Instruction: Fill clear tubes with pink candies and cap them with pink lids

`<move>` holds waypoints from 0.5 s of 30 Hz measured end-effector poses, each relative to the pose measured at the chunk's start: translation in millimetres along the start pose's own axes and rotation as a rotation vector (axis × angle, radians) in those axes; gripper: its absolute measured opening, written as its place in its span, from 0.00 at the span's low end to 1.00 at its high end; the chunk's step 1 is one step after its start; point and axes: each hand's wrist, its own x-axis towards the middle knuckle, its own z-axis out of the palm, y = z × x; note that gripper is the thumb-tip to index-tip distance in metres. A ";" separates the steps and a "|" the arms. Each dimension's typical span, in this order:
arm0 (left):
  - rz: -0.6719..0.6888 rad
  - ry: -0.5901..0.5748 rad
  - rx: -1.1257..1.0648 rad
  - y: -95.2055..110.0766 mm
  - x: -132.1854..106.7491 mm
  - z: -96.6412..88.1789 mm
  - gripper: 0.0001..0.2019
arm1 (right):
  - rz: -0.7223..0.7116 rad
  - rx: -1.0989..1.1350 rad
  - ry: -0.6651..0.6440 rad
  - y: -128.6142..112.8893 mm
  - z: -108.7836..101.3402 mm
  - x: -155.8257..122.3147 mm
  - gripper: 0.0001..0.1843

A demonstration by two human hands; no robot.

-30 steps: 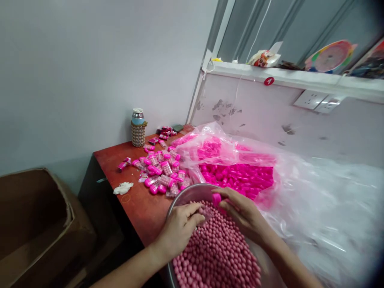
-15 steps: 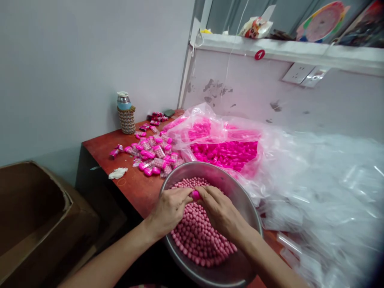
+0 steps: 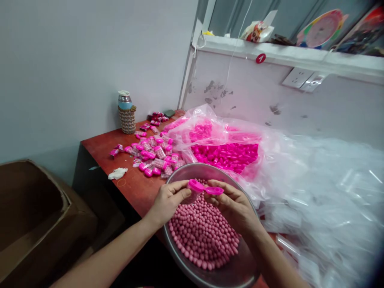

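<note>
Cardboard box (image 3: 36,224), wrapped bottle (image 3: 127,114), wall socket (image 3: 297,77)

Person, own body: left hand (image 3: 168,202), bare; right hand (image 3: 234,208), bare; left forearm (image 3: 120,252) and right forearm (image 3: 270,260), both bare, uncovered throughout.

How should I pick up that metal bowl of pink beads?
Take the metal bowl by its rim at left and right, two-handed, from above. It is wide, round and full of pink beads, so a one-sided lift would likely tip it.
</note>
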 end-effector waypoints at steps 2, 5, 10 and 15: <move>0.081 -0.032 0.125 1.5 -2.2 0.4 0.12 | 0.027 0.034 0.028 2.8 -1.8 3.0 0.13; 0.186 -0.061 0.265 1.3 -4.7 1.3 0.12 | 0.166 0.056 -0.042 3.1 2.2 7.6 0.13; 0.222 -0.032 0.386 -2.9 -4.3 -0.5 0.12 | 0.401 0.242 -0.165 3.3 15.9 8.6 0.13; 0.226 -0.039 0.438 -3.4 -3.4 -1.1 0.11 | 0.441 0.316 -0.134 10.6 21.1 10.6 0.11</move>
